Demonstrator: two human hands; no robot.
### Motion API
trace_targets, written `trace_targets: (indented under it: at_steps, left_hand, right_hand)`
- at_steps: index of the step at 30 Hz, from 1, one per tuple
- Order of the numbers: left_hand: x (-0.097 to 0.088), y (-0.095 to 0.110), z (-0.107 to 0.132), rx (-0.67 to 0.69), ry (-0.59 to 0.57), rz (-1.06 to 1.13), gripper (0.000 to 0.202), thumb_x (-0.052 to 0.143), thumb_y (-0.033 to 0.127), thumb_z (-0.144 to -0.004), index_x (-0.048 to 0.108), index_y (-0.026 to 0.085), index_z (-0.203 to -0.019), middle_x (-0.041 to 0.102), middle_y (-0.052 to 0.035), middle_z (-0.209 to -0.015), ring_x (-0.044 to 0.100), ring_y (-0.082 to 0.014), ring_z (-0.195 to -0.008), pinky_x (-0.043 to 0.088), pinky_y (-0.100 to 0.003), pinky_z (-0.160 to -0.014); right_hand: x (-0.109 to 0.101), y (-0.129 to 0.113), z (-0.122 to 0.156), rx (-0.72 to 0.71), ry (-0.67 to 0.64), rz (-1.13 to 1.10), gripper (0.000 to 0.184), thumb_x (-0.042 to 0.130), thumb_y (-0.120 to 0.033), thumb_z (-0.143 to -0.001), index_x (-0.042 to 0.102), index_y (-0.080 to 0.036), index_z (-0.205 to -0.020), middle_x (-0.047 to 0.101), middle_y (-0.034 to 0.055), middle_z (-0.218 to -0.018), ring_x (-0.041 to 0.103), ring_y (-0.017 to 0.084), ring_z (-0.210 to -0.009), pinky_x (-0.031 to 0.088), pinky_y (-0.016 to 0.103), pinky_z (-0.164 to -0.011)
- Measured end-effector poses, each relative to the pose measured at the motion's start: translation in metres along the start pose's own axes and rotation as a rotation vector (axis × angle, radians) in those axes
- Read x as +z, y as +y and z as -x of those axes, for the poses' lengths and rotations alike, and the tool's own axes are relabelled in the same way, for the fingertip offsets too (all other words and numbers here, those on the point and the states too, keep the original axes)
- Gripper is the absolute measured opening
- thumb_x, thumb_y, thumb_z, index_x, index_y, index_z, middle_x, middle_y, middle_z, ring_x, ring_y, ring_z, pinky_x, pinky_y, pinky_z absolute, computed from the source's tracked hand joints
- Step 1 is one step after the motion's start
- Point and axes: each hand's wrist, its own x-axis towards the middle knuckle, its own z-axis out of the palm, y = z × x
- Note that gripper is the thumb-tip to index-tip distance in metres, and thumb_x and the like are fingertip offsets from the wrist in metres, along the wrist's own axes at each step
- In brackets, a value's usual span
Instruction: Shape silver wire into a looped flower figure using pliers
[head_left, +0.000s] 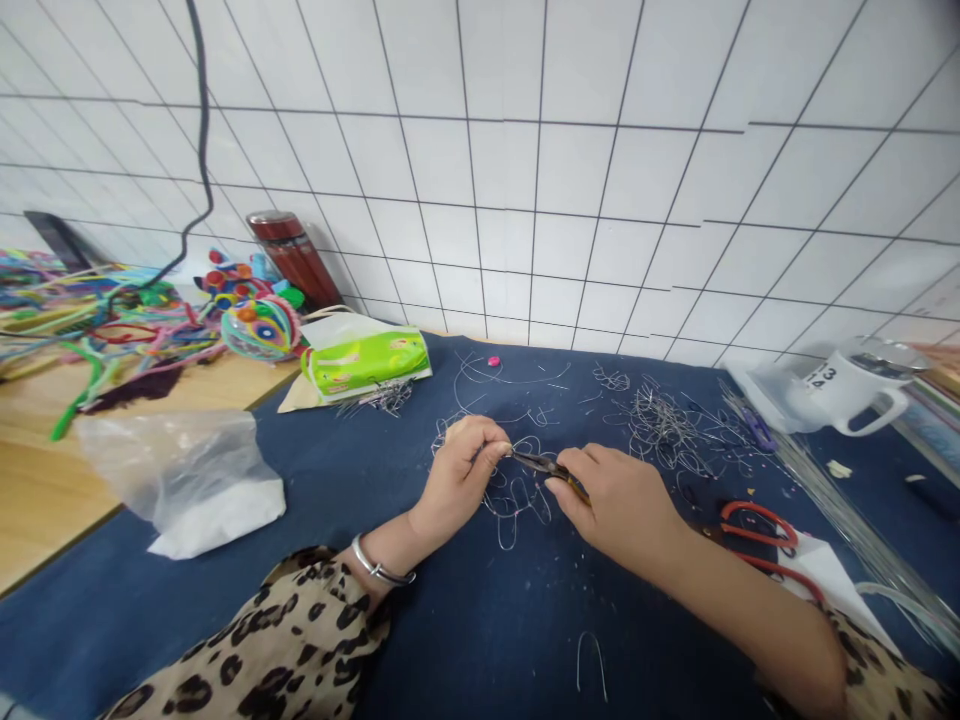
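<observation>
My left hand (pixel 466 462) is closed in a pinch on thin silver wire, near the middle of the dark blue cloth. In my right hand (pixel 619 500) is a pair of needle-nose pliers (pixel 541 463), whose jaws reach the wire at my left fingertips. Loops of bent wire (pixel 514 512) hang or lie just below the two hands; I cannot tell which of them belong to the held piece. Nearer to me on the cloth lies a U-shaped wire (pixel 591 665).
Right: tangled wire pile (pixel 664 425), red-handled scissors (pixel 765 545), long straight wires (pixel 862 530), white mug (pixel 862 385). Left: green tissue pack (pixel 367 362), clear plastic bag (pixel 195 480), red thermos (pixel 296 260), colourful ball-shaped craft (pixel 261 327). A tiled wall (pixel 495 180) closes off the back.
</observation>
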Motion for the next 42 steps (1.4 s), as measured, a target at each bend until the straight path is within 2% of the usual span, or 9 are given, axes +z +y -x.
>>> trace_targets:
  at_steps: [15,23,31,37,42]
  left_hand:
    - [-0.002,0.004,-0.003,0.098,-0.058,0.049,0.013,0.046,0.02,-0.089,0.056,0.019,-0.08,0.057,-0.0044,-0.085,0.051,-0.018,-0.089,0.04,-0.034,-0.085]
    - [-0.004,0.004,-0.003,0.167,-0.049,0.049,0.011,0.047,0.019,-0.088,0.055,0.018,-0.081,0.056,-0.0041,-0.082,0.05,-0.0186,-0.091,0.04,-0.035,-0.086]
    - [-0.004,0.004,-0.003,0.174,-0.051,0.048,0.011,0.047,0.018,-0.088,0.055,0.018,-0.08,0.056,-0.004,-0.081,0.051,-0.0186,-0.091,0.04,-0.035,-0.086]
    - [-0.003,0.003,-0.004,0.116,-0.085,0.087,0.013,0.047,0.02,-0.088,0.055,0.018,-0.079,0.056,-0.0047,-0.084,0.051,-0.0182,-0.091,0.04,-0.034,-0.086]
    - [-0.001,0.0,-0.003,-0.04,-0.066,0.157,0.015,0.046,0.026,-0.089,0.055,0.017,-0.08,0.056,-0.0044,-0.087,0.052,-0.0159,-0.083,0.041,-0.03,-0.08]
  right_hand:
    - [0.0,0.0,0.002,-0.049,0.007,0.067,0.023,0.04,-0.037,-0.088,0.054,-0.02,-0.084,0.056,0.0047,-0.073,0.051,0.016,-0.067,0.028,0.028,-0.056]
    - [-0.002,-0.001,0.003,-0.059,0.009,0.075,0.021,0.039,-0.034,-0.089,0.053,-0.02,-0.082,0.054,0.0031,-0.075,0.05,0.015,-0.068,0.025,0.028,-0.055]
    - [-0.002,0.0,0.004,-0.062,-0.01,0.075,0.023,0.038,-0.034,-0.089,0.054,-0.02,-0.08,0.055,0.0027,-0.075,0.05,0.014,-0.067,0.023,0.028,-0.054]
    - [-0.004,0.002,0.002,-0.043,-0.044,0.071,0.024,0.039,-0.036,-0.088,0.055,-0.02,-0.08,0.055,0.003,-0.074,0.051,0.015,-0.066,0.023,0.028,-0.053]
    - [-0.024,0.011,0.0,-0.008,-0.128,-0.026,0.023,0.044,-0.039,-0.085,0.057,-0.021,-0.085,0.057,0.0028,-0.075,0.051,0.015,-0.067,0.026,0.027,-0.053]
